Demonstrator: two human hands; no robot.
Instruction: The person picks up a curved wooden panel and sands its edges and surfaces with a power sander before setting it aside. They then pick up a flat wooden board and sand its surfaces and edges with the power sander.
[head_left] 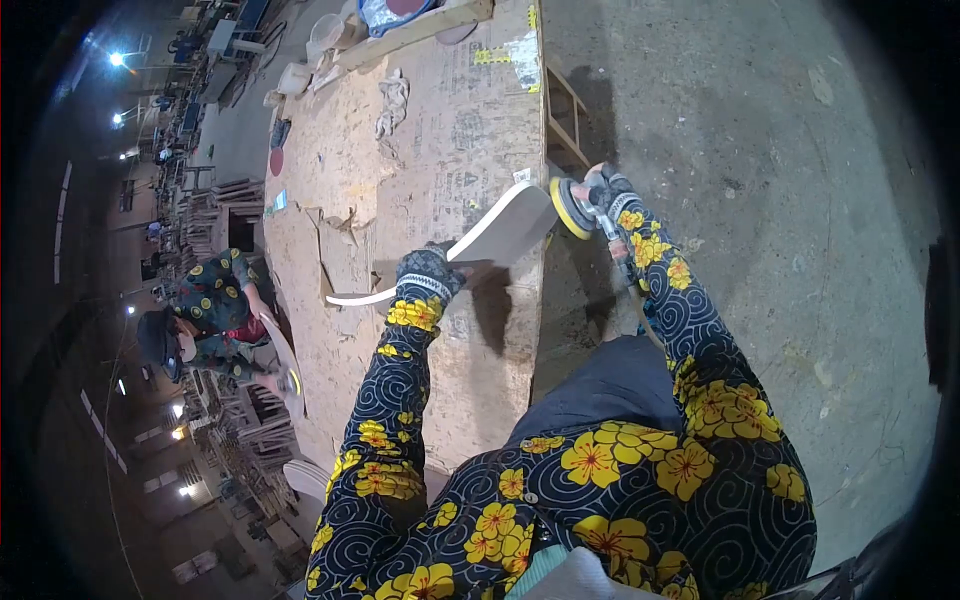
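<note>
My left hand point(428, 272), in a dark knit glove, presses down on a curved pale wooden piece point(500, 232) lying on the worn workbench point(420, 160). One end of the piece juts past the bench's right edge. My right hand point(607, 192), also gloved, grips a power sander point(572, 205) with a yellow pad. The pad meets the overhanging end of the wooden piece. An air hose point(630, 280) runs from the sander back along my right forearm.
Another person point(215, 315) in the same patterned jacket works at the bench's left side. Rags point(392, 100), a wooden beam point(415, 35) and bowls lie at the far end. Bare concrete floor point(760, 150) spreads to the right. Stacked wooden parts point(240, 430) fill the left.
</note>
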